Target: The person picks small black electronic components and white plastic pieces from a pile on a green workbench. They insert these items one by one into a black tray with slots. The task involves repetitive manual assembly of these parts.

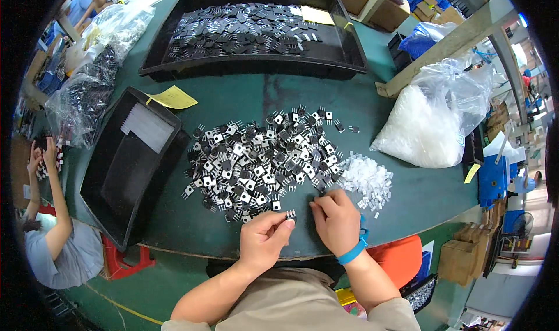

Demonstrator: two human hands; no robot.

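Observation:
My left hand (265, 241) pinches a small black transistor (291, 215) between thumb and forefinger, its metal legs pointing up and away from me. To its right, my right hand (336, 221), with a blue strap (354, 250) round the wrist, has its fingers curled together at the table. Whatever those fingertips hold, if anything, is hidden. Just beyond both hands spreads a heap of three-legged transistors (256, 162), some showing black faces and some pale metal ones. A smaller pile of translucent white pieces (372, 182) lies at the heap's right, close to my right hand.
Across the back stands a black tray (256, 67) holding many black parts. Another black tray (119, 173) sits at left with a white ribbed piece inside. A clear bag of white pieces (422, 124) rests at right. A co-worker (64, 243) works at far left.

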